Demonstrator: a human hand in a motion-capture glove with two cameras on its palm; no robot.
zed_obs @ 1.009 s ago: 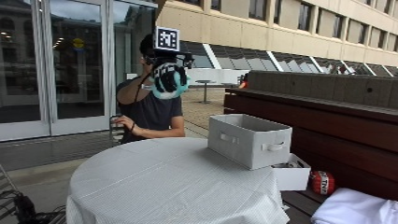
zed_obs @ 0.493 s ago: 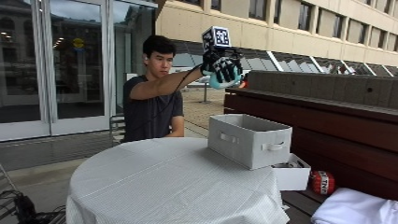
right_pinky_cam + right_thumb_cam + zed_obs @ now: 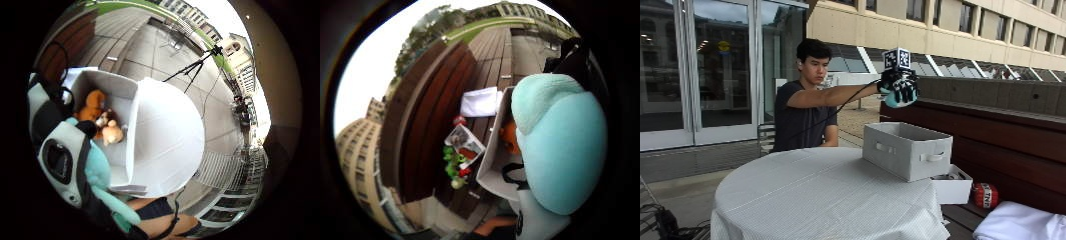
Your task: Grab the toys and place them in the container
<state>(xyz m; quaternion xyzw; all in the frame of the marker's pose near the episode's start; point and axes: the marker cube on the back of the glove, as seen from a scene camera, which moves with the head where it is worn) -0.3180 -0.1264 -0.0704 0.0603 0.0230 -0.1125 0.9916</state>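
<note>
In the outside view my gloved right hand [image 3: 899, 87] is raised well above the grey fabric container [image 3: 906, 150], fingers curled round a teal plush toy [image 3: 895, 101]. The container stands at the right edge of the round table [image 3: 813, 200] with its white cloth. The little finger side palm view looks down into the container [image 3: 117, 87], where an orange plush toy [image 3: 94, 106] and a brown one [image 3: 113, 133] lie. The teal toy [image 3: 100, 172] sits against my palm. It fills much of the thumb side palm view [image 3: 560, 145], beside the container's rim [image 3: 492, 150].
A small white box [image 3: 953, 189] with things in it stands on the wooden bench beside the table. A red ball [image 3: 985, 195] and a white cloth [image 3: 1019, 225] lie further along. Green toys [image 3: 452, 167] lie on the bench too. A tripod [image 3: 195, 67] stands beyond the table.
My right hand has swung from in front of the person's face out to the right, carrying the teal toy until it is above the container.
</note>
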